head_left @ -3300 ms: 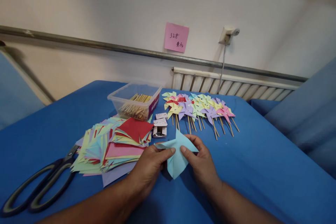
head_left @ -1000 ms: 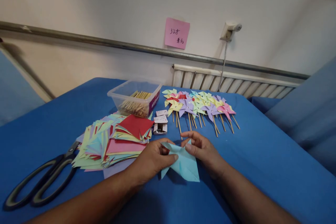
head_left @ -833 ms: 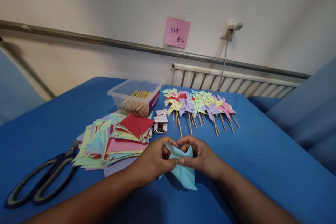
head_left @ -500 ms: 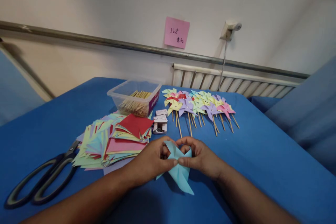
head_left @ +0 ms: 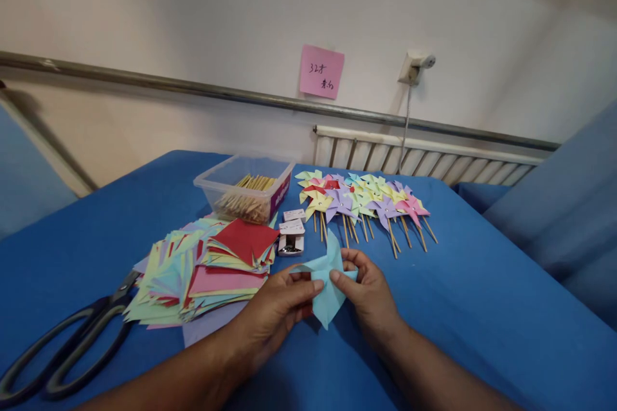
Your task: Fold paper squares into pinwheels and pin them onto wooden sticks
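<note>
A light blue paper square with cut corners [head_left: 328, 286] is held just above the blue cloth near the table's front. My left hand [head_left: 277, 311] pinches its left side, thumb on top. From the right, my right hand [head_left: 369, 295] pinches the paper's middle with thumb and fingers. Some of its flaps are folded in toward the centre and a point sticks up between my hands. A small open box of pins [head_left: 291, 243] lies just behind the paper.
A stack of coloured cut paper squares [head_left: 202, 266] lies left of my hands, large black scissors [head_left: 62, 356] at the far left. Behind stand a clear tub of wooden sticks [head_left: 245, 189] and a row of finished pinwheels [head_left: 361, 202]. The table is draped in blue cloth [head_left: 482, 308].
Over the last seconds my hands turned the blue paper and folded flaps inward. Since half a second ago the paper sits a little higher, its upper point raised.
</note>
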Action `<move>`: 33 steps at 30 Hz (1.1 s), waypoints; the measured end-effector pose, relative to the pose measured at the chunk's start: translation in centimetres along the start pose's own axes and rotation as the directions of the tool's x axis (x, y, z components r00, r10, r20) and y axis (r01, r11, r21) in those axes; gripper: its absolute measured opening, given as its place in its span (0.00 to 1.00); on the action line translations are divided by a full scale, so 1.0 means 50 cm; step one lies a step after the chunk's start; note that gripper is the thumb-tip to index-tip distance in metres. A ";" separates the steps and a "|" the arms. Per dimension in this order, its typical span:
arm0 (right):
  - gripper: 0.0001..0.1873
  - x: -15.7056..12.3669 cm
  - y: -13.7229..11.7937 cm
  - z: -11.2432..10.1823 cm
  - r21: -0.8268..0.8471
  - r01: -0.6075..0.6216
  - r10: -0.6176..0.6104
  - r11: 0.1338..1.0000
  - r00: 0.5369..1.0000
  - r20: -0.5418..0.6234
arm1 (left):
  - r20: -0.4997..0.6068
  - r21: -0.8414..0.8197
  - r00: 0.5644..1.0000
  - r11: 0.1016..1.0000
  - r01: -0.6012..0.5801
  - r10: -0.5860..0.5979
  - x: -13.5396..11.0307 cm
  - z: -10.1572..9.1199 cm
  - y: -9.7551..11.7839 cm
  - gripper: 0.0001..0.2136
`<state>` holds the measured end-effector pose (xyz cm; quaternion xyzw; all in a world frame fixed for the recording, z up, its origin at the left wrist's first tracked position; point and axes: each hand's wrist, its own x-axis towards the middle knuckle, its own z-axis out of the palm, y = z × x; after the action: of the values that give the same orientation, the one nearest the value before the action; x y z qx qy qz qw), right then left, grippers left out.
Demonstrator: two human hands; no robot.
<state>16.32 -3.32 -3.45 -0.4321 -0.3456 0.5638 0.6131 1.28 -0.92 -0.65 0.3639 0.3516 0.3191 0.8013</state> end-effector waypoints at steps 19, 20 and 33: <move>0.18 -0.013 0.008 0.004 -0.064 0.070 -0.070 0.996 0.998 0.000 | -0.159 -0.026 0.987 1.000 -0.002 -0.002 -0.003 0.010 0.003 0.07; 0.17 -0.013 0.008 0.002 -0.112 0.118 -0.121 0.987 0.993 -0.015 | -0.164 -0.045 0.987 0.999 -0.004 -0.004 -0.002 0.008 0.006 0.07; 0.21 -0.043 -0.043 -0.003 -0.673 0.694 -0.422 0.256 0.707 0.568 | -0.149 -0.240 0.987 0.971 0.022 -0.059 0.000 -0.007 0.021 0.10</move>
<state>17.06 -5.46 -1.38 -0.4393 -0.7871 0.1094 0.4191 0.73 -0.24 0.04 0.2323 0.3797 0.3696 0.8156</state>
